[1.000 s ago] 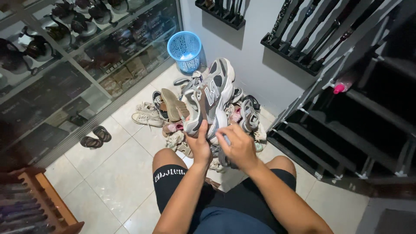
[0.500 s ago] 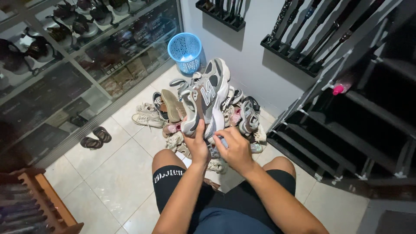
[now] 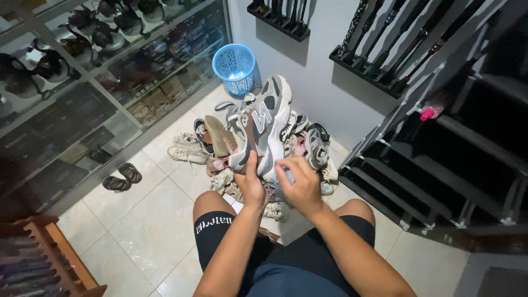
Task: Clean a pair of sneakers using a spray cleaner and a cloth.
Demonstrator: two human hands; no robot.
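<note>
A grey and white sneaker (image 3: 264, 124) stands upright in front of me, toe up. My left hand (image 3: 250, 184) grips it at the lower end. My right hand (image 3: 301, 184) is closed at the shoe's lower right side, fingers on its laces or tongue; something pale shows between the fingers. Behind the sneaker lies a pile of shoes (image 3: 220, 143) on the white tiled floor. I sit with my knees apart in black shorts.
A blue mesh basket (image 3: 235, 69) stands by the wall behind the pile. A pair of dark sandals (image 3: 121, 177) lies at the left near a glass shoe cabinet (image 3: 71, 99). Black shelving (image 3: 440, 165) runs along the right. A wooden rack (image 3: 49, 258) sits at lower left.
The sneaker stays held upright. My right hand has shifted slightly along the shoe's lower side; my left hand keeps its grip.
</note>
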